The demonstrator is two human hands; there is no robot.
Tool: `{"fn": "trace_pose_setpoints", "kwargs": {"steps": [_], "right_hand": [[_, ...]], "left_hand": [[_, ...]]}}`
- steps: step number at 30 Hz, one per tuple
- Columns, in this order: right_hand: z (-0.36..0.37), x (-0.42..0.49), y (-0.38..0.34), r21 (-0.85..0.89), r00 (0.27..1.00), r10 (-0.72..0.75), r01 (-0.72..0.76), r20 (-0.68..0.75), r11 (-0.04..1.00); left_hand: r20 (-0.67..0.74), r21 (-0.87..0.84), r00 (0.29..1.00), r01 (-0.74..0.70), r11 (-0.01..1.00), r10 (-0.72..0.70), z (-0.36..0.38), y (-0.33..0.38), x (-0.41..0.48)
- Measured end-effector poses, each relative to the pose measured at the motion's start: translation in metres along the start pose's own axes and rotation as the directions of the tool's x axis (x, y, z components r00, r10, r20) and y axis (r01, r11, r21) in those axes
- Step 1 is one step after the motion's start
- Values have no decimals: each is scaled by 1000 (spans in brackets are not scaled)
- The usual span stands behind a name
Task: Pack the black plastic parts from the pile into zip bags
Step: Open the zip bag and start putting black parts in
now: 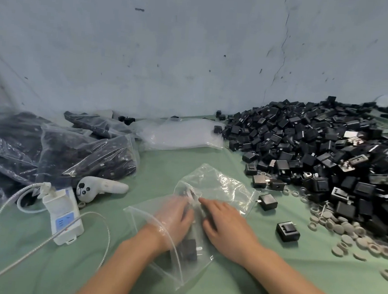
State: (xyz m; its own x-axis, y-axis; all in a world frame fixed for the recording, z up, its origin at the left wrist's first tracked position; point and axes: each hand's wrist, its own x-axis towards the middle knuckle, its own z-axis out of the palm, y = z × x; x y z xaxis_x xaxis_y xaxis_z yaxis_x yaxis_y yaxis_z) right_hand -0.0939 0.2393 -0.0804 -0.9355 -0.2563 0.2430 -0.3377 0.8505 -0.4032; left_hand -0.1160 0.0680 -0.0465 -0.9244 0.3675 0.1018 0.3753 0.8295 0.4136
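Zip bag [192,269] — black part [189,251] held inside, on worktop [270,280] | left hand [176,217] inserted, fingers' state cannot be told | right hand [226,223] laid on it, fingers straight | pile [327,145] kept right; filled bags [83,152] left.

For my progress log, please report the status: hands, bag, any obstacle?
Left hand inside bag, grip unclear. Right hand flat on bag. A part in bag; pile large at right. Nothing blocking.

Bare left hand [175,217], bare right hand [226,228]
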Motion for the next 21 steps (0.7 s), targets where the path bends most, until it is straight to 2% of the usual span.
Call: {"fn": "trace_pose_setpoints", "kwargs": {"steps": [2, 6, 10, 16, 19, 21], "right_hand": [[0, 0, 1, 3, 1000, -9, 9, -12, 1000], [1, 0, 2, 38, 1000, -1, 2, -26, 999], [0, 1, 2, 42, 999, -21, 23, -47, 999], [-3, 12, 1, 7, 987, -43, 45, -157, 999], [1, 17, 1, -47, 993, -19, 13, -116, 999], [4, 19, 3, -47, 995, 51, -55, -90, 997]], "left_hand": [[-28, -30, 999, 20, 999, -21, -4, 2, 7], [1, 158, 999, 53, 986, -54, -2, 3, 21], [39, 120, 995, 82, 989, -88, 8, -1, 17], [-74, 70, 995, -63, 996, 68, 4, -2, 8], [-58, 173, 989, -125, 977, 137, -1, 1, 16], [-19, 123, 989, -141, 982, 145, -2, 4, 24]]}}
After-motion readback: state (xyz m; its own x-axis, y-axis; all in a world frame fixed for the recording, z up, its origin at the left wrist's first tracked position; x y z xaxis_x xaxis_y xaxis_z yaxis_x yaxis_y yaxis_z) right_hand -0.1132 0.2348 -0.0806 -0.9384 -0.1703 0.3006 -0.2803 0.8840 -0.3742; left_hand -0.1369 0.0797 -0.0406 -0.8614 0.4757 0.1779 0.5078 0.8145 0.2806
